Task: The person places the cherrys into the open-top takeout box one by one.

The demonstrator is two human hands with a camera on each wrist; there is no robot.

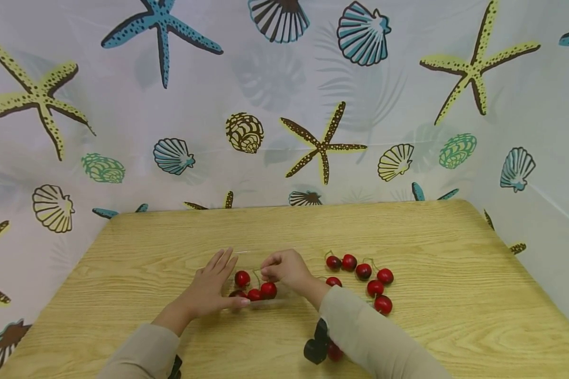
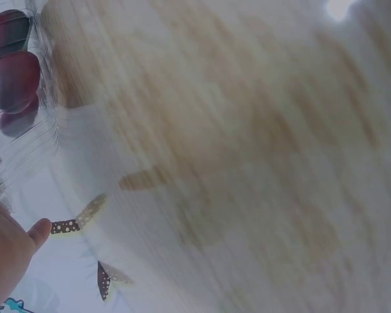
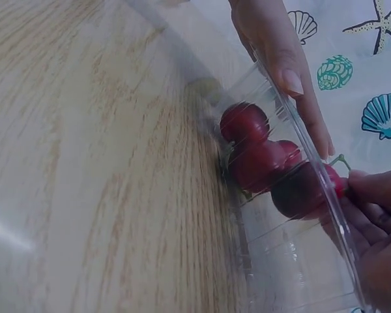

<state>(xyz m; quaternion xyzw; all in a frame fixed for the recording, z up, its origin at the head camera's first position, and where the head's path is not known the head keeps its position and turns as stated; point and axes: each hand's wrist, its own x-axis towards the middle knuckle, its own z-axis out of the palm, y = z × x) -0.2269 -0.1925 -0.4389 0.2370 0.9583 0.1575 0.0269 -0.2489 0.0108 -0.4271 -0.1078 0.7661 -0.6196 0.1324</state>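
Note:
A clear plastic container (image 3: 267,251) stands on the table with several red cherries (image 1: 242,279) inside its left part. My left hand (image 1: 211,287) rests at its left end, fingers straight and spread, the thumb along the front rim. In the right wrist view, the left fingers lie along the outside of the rim. Over the container, my right hand (image 1: 285,269) pinches a cherry (image 1: 268,290) by its stem end, thumb and forefinger together. That cherry hangs low, close to the others. In the left wrist view, the left thumb (image 2: 40,233) shows near the container wall.
To the right of the container, several loose cherries (image 1: 363,271) with green stems lie on the wooden table (image 1: 455,263). Another cherry (image 1: 334,352) lies nearer, partly behind the black wrist camera (image 1: 315,351). A shell-patterned curtain (image 1: 208,105) hangs behind the table.

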